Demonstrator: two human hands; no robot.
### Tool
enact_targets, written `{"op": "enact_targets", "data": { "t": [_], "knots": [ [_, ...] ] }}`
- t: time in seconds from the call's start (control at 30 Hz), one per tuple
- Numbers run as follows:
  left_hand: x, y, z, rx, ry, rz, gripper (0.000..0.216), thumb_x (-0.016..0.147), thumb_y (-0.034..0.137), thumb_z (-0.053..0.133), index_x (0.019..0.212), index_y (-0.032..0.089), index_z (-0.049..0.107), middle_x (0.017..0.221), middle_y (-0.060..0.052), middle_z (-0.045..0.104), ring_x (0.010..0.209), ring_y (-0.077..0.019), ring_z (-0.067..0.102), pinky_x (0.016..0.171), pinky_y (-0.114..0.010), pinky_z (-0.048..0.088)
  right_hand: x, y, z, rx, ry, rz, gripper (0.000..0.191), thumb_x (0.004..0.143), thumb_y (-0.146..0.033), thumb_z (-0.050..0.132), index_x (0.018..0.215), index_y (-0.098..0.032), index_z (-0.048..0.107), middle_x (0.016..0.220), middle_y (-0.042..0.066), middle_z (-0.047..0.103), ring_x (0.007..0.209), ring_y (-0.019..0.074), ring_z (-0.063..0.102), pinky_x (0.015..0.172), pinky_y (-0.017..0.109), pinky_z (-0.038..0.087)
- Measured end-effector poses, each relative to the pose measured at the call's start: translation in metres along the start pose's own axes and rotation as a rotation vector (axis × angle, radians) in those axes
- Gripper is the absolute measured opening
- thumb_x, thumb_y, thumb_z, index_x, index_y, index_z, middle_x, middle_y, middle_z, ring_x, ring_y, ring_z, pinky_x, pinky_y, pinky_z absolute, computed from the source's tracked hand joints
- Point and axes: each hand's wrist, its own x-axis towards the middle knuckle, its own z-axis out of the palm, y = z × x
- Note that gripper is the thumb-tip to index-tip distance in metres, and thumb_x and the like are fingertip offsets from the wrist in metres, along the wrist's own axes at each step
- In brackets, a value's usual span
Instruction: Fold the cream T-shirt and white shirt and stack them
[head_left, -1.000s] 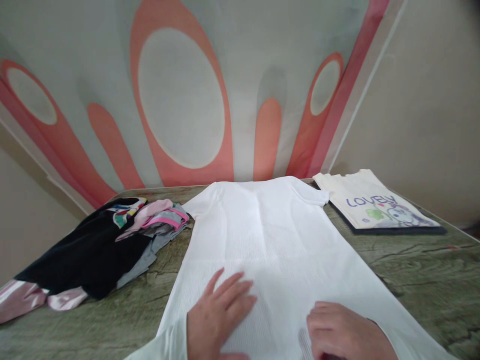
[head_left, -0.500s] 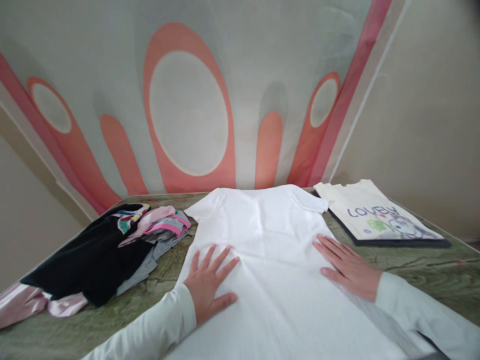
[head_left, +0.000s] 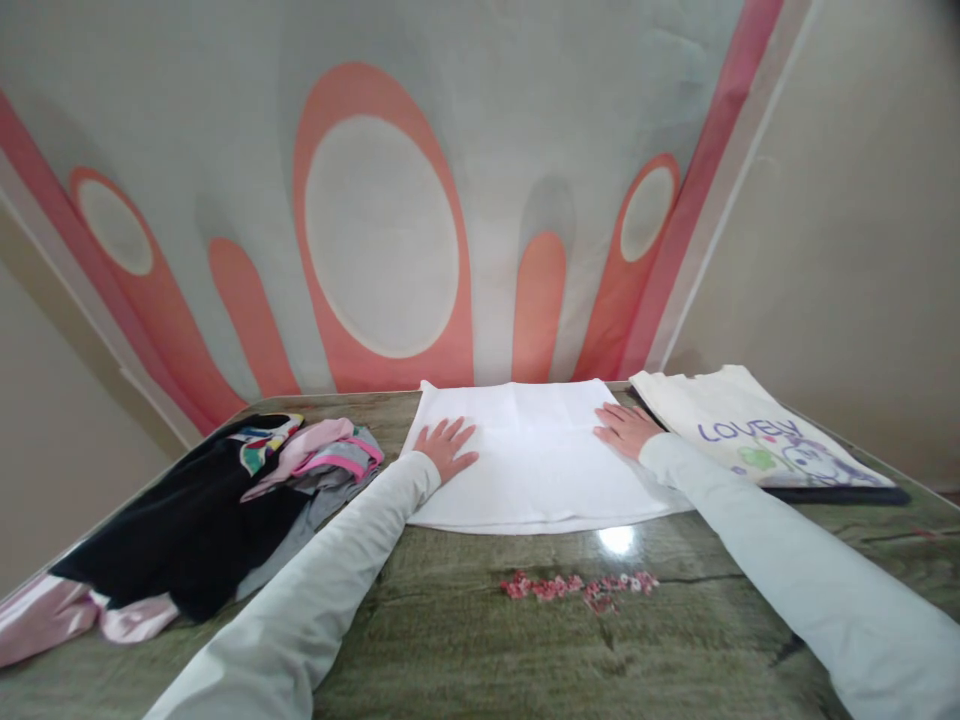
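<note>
A white T-shirt (head_left: pixel 525 470) lies folded into a wide, flat shape at the far side of the table, its near edge slightly curved. My left hand (head_left: pixel 448 447) rests palm down on its left part, fingers spread. On its right part lies my right hand (head_left: pixel 628 428), also flat with the fingers stretched out. Neither hand grips the cloth. The shirt's sleeves and neckline are out of sight.
At the left, a loose heap of clothes holds a black garment (head_left: pixel 187 510) and pink and grey pieces. A folded cream shirt (head_left: pixel 765 430) lettered "LOVELY" lies at right on dark cloth. The wood-patterned table (head_left: pixel 450 620) bears a pink blossom print (head_left: pixel 577 587).
The lower half of the white T-shirt has been folded away from me over its top, baring the near table. Both hands have moved farther forward and still lie flat on it.
</note>
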Motion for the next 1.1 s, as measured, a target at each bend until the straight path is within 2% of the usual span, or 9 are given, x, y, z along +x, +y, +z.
{"op": "enact_targets", "data": {
  "t": [0.07,0.23,0.37,0.47,0.6,0.73,0.9,1.0,1.1],
  "knots": [
    [-0.004,0.001,0.003,-0.016,0.000,0.024,0.058,0.085,0.054,0.027,0.136,0.025,0.025,0.143,-0.006,0.017,0.129,-0.0295,0.017,0.099,-0.052,0.018,-0.007,-0.005,-0.005,0.028,0.074,-0.053,0.046,0.084,-0.041,0.035,0.122,-0.018,0.045,0.131,0.012,0.041,0.120,0.0260,0.036,0.099,0.048,0.025],
    [-0.057,0.008,0.012,-0.089,0.026,0.225,0.051,0.086,0.048,0.034,0.132,0.027,0.031,0.142,-0.005,0.023,0.128,-0.0263,0.020,0.100,-0.050,0.019,-0.070,-0.039,-0.023,0.302,0.151,-0.452,0.032,0.082,-0.036,0.045,0.104,-0.018,0.059,0.107,0.010,0.056,0.098,0.0211,0.051,0.087,0.037,0.041],
    [-0.094,0.006,0.011,-0.264,0.167,0.390,0.038,0.086,0.038,0.040,0.117,0.021,0.051,0.125,-0.009,0.046,0.114,-0.0210,0.042,0.097,-0.039,0.033,-0.112,-0.065,-0.041,0.412,0.190,-0.578,0.021,0.085,-0.026,0.044,0.094,-0.019,0.062,0.094,0.008,0.059,0.087,0.0167,0.053,0.079,0.033,0.045],
    [-0.103,0.003,0.005,-0.333,0.267,0.446,0.028,0.084,0.033,0.044,0.101,0.017,0.060,0.104,-0.010,0.057,0.096,-0.0178,0.053,0.086,-0.031,0.043,-0.120,-0.071,-0.048,0.376,0.204,-0.615,0.020,0.086,-0.021,0.043,0.089,-0.017,0.063,0.087,0.007,0.060,0.082,0.0151,0.054,0.074,0.031,0.047],
    [-0.102,0.005,0.000,-0.278,0.324,0.470,0.023,0.084,0.029,0.045,0.093,0.017,0.062,0.091,-0.008,0.059,0.084,-0.0159,0.055,0.077,-0.028,0.046,-0.116,-0.069,-0.044,0.262,0.232,-0.650,0.021,0.086,-0.020,0.042,0.088,-0.017,0.062,0.085,0.006,0.060,0.080,0.0148,0.054,0.071,0.030,0.047],
    [-0.103,0.009,-0.001,-0.183,0.349,0.477,0.022,0.084,0.024,0.042,0.093,0.018,0.061,0.090,-0.006,0.060,0.082,-0.0146,0.056,0.075,-0.025,0.047,-0.116,-0.070,-0.043,0.167,0.245,-0.679,0.018,0.084,-0.019,0.044,0.088,-0.016,0.062,0.085,0.006,0.060,0.079,0.0153,0.054,0.069,0.030,0.047],
    [-0.108,0.013,-0.002,-0.049,0.324,0.449,0.033,0.077,0.011,0.039,0.106,0.017,0.055,0.095,-0.007,0.060,0.085,-0.0166,0.057,0.074,-0.028,0.047,-0.118,-0.077,-0.050,0.053,0.218,-0.662,0.019,0.082,-0.014,0.043,0.087,-0.015,0.062,0.084,0.007,0.060,0.078,0.0164,0.053,0.069,0.030,0.047],
    [-0.108,0.012,-0.003,-0.053,0.323,0.448,0.032,0.078,0.013,0.039,0.105,0.017,0.055,0.095,-0.007,0.060,0.086,-0.0164,0.057,0.076,-0.027,0.047,-0.119,-0.080,-0.053,0.031,0.189,-0.622,0.020,0.080,-0.011,0.043,0.087,-0.014,0.061,0.085,0.007,0.059,0.080,0.0172,0.053,0.071,0.031,0.047],
    [-0.105,0.010,-0.001,-0.130,0.348,0.457,0.024,0.084,0.017,0.038,0.097,0.019,0.058,0.092,-0.006,0.060,0.085,-0.0146,0.056,0.075,-0.025,0.046,-0.120,-0.081,-0.054,0.056,0.188,-0.601,0.021,0.079,-0.010,0.042,0.087,-0.015,0.061,0.085,0.007,0.059,0.081,0.0172,0.053,0.072,0.031,0.046]
  ]
}}
